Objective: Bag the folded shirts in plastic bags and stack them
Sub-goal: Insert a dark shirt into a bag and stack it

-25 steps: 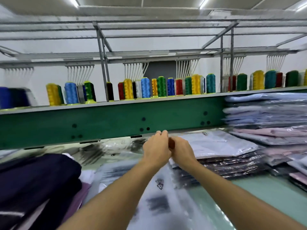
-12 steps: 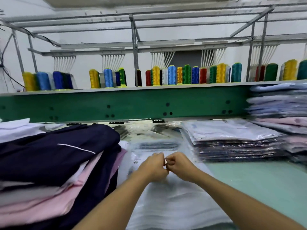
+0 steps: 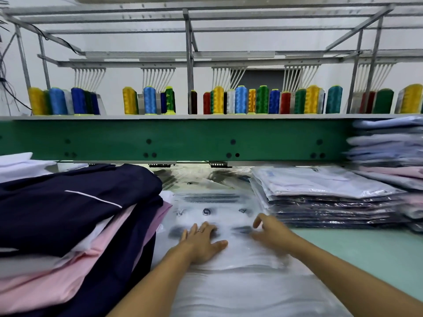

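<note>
A white folded shirt inside a clear printed plastic bag [image 3: 229, 282] lies on the table in front of me. My left hand [image 3: 201, 242] presses flat on the bag's upper part, fingers straight. My right hand [image 3: 270, 232] hovers or rests just right of it, fingers spread and blurred. A pile of unbagged folded shirts [image 3: 68, 213], navy, pink and white, sits at the left. A stack of bagged shirts [image 3: 320, 197] stands at the right.
More empty plastic bags [image 3: 206, 179] lie behind the bagged shirt. A taller stack of bagged pastel shirts [image 3: 389, 156] fills the far right. A green machine beam [image 3: 183, 138] with thread spools [image 3: 240, 101] runs across the back. Bare green table [image 3: 366, 248] shows at right.
The view tilted down and left. My hands, pinched together at the bag's top edge before, have come apart and opened onto the bag's surface.
</note>
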A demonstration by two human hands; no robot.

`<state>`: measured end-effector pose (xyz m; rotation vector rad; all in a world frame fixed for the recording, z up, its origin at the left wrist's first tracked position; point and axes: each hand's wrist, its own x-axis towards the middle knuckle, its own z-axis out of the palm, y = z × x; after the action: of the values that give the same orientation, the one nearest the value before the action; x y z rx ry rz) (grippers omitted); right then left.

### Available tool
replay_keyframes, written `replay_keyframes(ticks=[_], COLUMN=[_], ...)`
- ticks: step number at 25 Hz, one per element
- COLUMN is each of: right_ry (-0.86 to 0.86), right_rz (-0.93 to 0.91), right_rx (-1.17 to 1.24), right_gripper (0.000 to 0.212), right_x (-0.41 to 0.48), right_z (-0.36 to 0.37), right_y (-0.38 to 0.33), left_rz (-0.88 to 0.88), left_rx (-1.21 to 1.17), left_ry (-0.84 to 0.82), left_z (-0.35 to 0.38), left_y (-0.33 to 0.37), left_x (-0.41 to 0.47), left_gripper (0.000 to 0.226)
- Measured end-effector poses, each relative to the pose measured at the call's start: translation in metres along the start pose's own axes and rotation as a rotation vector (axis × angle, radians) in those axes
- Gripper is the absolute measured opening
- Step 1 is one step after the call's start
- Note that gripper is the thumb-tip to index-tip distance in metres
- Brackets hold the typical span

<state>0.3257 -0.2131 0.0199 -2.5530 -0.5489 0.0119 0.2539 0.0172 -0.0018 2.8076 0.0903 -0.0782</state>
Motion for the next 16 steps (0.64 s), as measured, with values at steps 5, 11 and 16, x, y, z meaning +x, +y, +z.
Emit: replay_keyframes(ticks=[5, 11, 16], right_ry=[-0.001, 0.076, 0.044], right_rz=[0.098, 0.175, 0.183], right_rx=[0.384, 0.534, 0.622], right_gripper=[0.013, 0.012, 0.015], right_x=[0.003, 0.0, -0.008], right_z=[-0.007, -0.016, -0.022], right_y=[0.004, 0.004, 0.004], left_rz=[0.048, 0.096, 0.104], left_rx=[-0.115, -0.372, -0.221], left_ry=[0.189, 0.4, 0.607], left_z=[0.0, 0.009, 0.004], left_y=[-0.011, -0.018, -0.014], left_x=[0.014, 0.012, 0.001], left_gripper=[0.033, 0.02, 0.012])
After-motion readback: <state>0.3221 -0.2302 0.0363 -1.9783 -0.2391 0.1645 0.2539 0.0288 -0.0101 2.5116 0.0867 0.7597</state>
